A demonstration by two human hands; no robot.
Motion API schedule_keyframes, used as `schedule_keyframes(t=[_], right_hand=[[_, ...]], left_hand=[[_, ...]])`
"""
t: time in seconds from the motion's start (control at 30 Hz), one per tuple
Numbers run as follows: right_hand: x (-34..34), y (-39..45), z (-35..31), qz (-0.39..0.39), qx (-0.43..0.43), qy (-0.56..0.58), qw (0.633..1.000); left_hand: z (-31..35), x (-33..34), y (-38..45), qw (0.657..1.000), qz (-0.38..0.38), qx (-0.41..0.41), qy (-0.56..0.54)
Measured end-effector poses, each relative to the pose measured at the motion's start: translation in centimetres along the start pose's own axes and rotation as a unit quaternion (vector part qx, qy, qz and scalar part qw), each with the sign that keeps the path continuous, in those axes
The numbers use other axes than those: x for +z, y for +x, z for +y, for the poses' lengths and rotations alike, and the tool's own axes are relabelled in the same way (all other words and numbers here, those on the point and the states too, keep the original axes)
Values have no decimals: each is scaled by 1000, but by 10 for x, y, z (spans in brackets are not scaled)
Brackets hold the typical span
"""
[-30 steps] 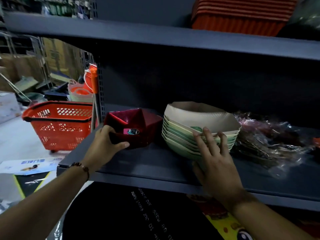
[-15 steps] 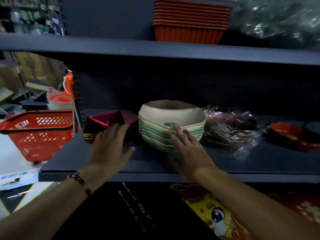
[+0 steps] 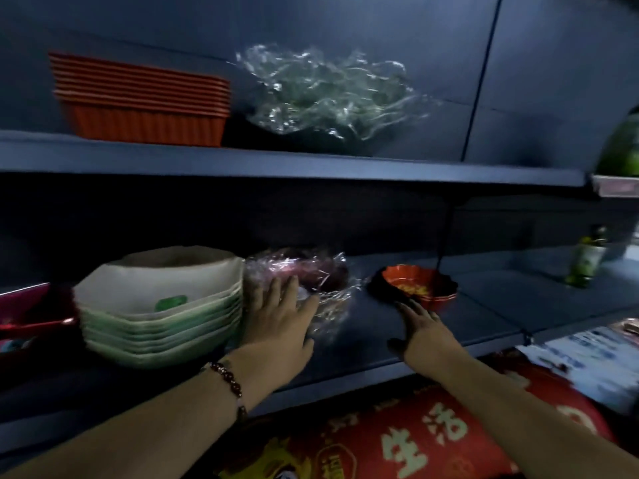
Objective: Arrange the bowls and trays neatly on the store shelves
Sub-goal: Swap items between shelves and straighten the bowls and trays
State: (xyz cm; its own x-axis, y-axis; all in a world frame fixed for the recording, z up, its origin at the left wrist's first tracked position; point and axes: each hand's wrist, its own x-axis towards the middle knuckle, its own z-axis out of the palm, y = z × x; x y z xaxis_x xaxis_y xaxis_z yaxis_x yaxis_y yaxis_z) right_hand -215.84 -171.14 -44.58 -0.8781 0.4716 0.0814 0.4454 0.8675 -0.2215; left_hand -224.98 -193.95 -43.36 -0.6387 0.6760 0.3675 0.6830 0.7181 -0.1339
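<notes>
Two bare hands reach onto the middle shelf point(image 3: 449, 326) of a dim store rack. The left hand point(image 3: 276, 326), fingers spread and flat, rests against the plastic-wrapped bundle point(image 3: 311, 274) just right of the stack of pale green bowls point(image 3: 162, 305), gripping nothing. The right hand point(image 3: 420, 326), also spread and empty, lies palm down on the shelf with its fingertips touching or just short of the red scalloped tray point(image 3: 420, 283); blur hides which.

Risks, as a judgement: the wrap is loose and slick, so a push from the flat left hand could crumple it or slide the bundle into the bowl stack, which sits slightly askew and could shift or topple toward the near edge. A careless drag of the shallow tray could send it off the near lip.

The top green bowl holds only a green sticker. The bundle's dark reddish contents cannot be made out. The scalloped tray shows a yellow pattern inside, nothing loose. At far left, a dark red bowl point(image 3: 31, 305) is cut off by the frame. On the upper shelf point(image 3: 449, 167) stand nested orange trays point(image 3: 145, 105), with crumpled clear plastic point(image 3: 325, 95) to their right
</notes>
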Motion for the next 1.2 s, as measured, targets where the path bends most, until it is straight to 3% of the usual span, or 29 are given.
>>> schedule_keyframes(t=[0.1,0.23,0.4,0.5,0.67,0.77,0.93,1.2], right_hand=[[2,31,53,15,67,48,996],[14,80,91,38,68,65,995],[31,137,110,28,114,18,993],[47,160,118,14,92,22,995],[52,163,113,105,101,56,988],[55,147,100,124,51,64,989],[68,135,66,113,-44,110,987],[76,138,37,27,11,35,999]], left_hand=[[17,26,30,1000,6,7,6],[14,62,56,1000,10,18,21],[7,97,69,989,144,33,20],[4,103,71,984,174,41,19],[2,105,71,985,164,46,25],[1,105,71,985,163,47,21],[2,111,71,984,172,45,23],[4,95,64,994,102,28,-11]])
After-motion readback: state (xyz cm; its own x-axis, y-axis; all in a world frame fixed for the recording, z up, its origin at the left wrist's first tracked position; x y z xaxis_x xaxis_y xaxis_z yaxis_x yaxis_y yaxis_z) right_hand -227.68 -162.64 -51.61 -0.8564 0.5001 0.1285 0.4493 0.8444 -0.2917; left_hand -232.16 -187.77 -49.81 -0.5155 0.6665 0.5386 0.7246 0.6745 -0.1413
